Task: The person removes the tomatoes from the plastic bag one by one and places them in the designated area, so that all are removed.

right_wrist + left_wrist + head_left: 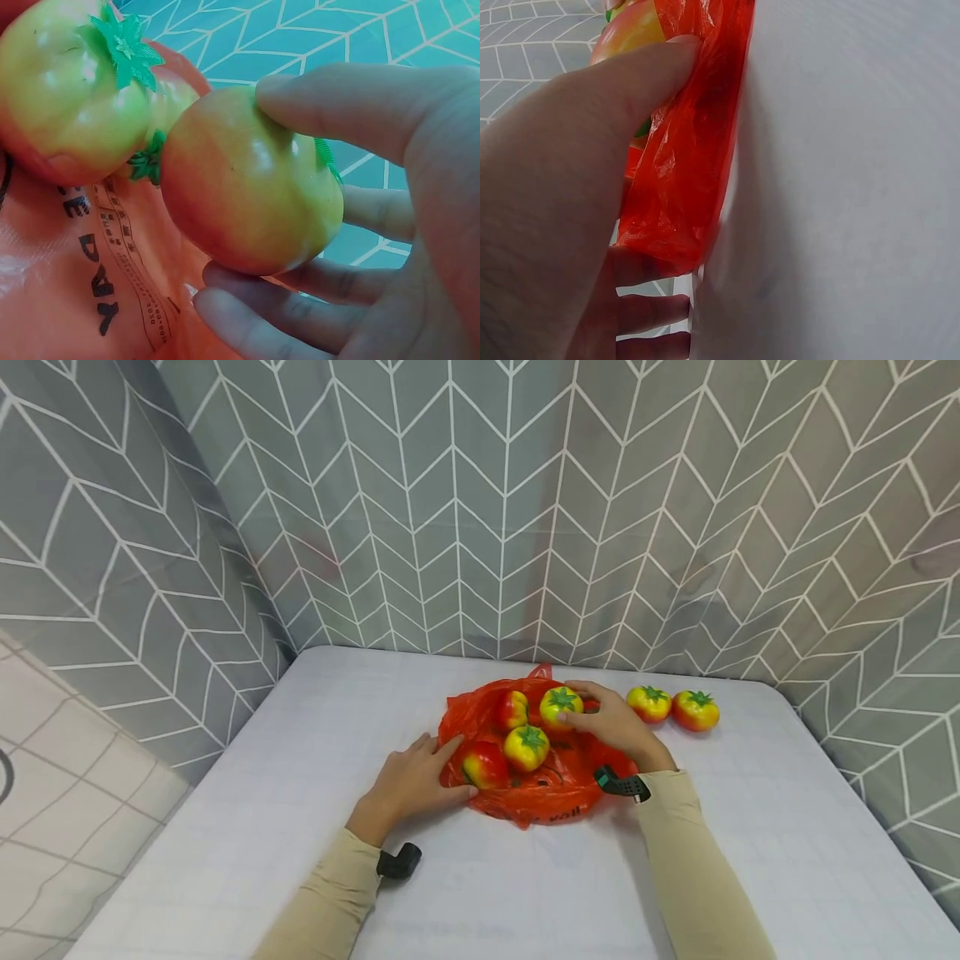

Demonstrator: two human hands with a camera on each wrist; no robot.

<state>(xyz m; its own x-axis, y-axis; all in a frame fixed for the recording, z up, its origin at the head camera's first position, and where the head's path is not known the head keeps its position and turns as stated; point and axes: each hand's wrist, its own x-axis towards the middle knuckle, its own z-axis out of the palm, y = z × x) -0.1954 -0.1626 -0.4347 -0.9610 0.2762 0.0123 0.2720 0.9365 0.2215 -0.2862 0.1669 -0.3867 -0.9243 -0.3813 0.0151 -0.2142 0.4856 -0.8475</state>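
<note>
A red plastic bag (566, 777) with black print lies spread on the table. Three red-and-yellow tomatoes, among them the front left tomato (486, 765) and the middle tomato (527, 747), rest on it. My right hand (611, 722) holds another tomato (251, 184) over the bag's back right part, thumb on one side and fingers on the other. At the bag's left edge is my left hand (412, 778), thumb and fingers spread. In the left wrist view its thumb touches the red plastic (686, 157), and its straight fingers reach past the lower edge.
Two more tomatoes, the nearer one (649, 703) and the outer one (696, 711), sit side by side right of the bag. The white table (480, 893) ends at a grey curtain (465, 510) with white zigzag lines. Each wrist wears a black band.
</note>
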